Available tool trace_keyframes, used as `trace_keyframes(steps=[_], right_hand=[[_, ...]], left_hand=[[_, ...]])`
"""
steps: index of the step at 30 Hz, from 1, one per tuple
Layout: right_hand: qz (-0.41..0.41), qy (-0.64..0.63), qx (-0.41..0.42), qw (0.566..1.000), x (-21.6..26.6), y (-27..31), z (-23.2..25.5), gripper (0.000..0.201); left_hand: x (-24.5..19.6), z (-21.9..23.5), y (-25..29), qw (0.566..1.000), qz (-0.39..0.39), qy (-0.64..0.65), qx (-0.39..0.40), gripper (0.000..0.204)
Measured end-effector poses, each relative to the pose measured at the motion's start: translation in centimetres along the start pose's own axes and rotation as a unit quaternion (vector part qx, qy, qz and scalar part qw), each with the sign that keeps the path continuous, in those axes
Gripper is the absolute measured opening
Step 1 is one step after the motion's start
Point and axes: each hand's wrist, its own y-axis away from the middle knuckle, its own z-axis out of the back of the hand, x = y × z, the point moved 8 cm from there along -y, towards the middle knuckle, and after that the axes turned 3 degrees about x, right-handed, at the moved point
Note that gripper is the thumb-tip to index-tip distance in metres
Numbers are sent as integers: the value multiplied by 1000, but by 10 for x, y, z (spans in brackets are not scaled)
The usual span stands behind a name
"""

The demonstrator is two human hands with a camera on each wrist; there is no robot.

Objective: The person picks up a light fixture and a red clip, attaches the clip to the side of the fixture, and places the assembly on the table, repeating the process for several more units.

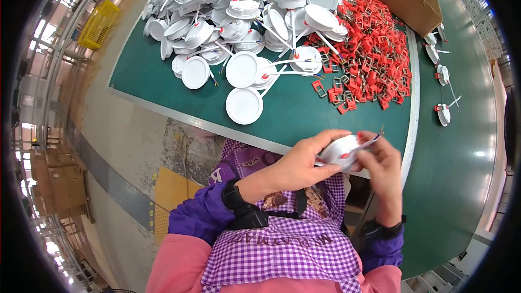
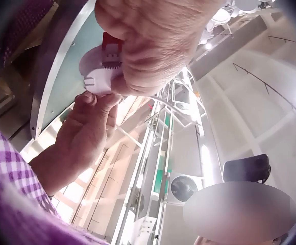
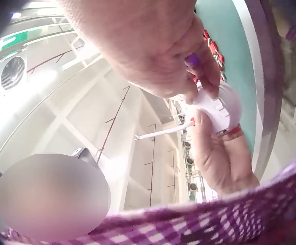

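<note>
White plastic, round, slightly blurred: in my head view the light (image 1: 337, 146) is held over the green table's (image 1: 190, 100) near edge. The left hand (image 1: 310, 157) grips one side; the right hand (image 1: 383, 169) pinches the other. Beyond, I see heaped white lights (image 1: 244, 69) and red clips (image 1: 374, 49). From the left wrist, I make out a red fitting (image 2: 111, 50) against the light, partly hidden by the left hand. From the right wrist, I see its pale cable (image 3: 163, 133); fingers cover much of the body, and a fan (image 3: 13, 73) shows behind.
</note>
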Motion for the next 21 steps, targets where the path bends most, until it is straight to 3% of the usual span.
trace_keyframes(steps=[1,2,3,4,5,7,8,9,11,12,14,16,18,21], right_hand=[[33,20,-50,998,6,-2,24,32],[65,39,-99,992,11,-2,49,31],[75,83,-166,980,13,1,83,30],[87,126,-232,961,14,5,121,30],[80,168,-283,941,8,10,162,30],[27,238,-363,900,-6,25,232,30],[-22,266,-394,880,-11,32,254,30],[-24,266,-391,881,-12,33,258,30],[-101,515,-457,719,2,45,267,30],[-102,516,-456,718,3,41,261,30],[181,571,-436,672,41,27,196,30],[153,386,-313,854,45,-9,134,24],[126,330,-174,919,46,-41,68,22],[209,442,-60,870,53,-70,2,28]], left_hand=[[-10,0,-3,996,-52,-70,-2,38],[-12,7,-5,996,-54,-69,-4,38],[-31,25,0,962,-144,-220,-76,40],[-50,36,9,891,-228,-365,-144,41],[-58,51,18,857,-250,-408,-190,41],[-58,76,33,802,-227,-496,-245,44],[-56,82,38,800,-225,-499,-246,44],[-51,92,38,794,-171,-521,-261,47],[-33,106,41,782,-87,-551,-278,59],[-26,107,41,782,-86,-550,-279,59],[-16,112,40,765,-61,-569,-296,60],[-11,111,38,763,-58,-575,-290,59],[-7,117,38,764,-37,-561,-315,56],[-6,122,38,776,-62,-541,-319,54]])
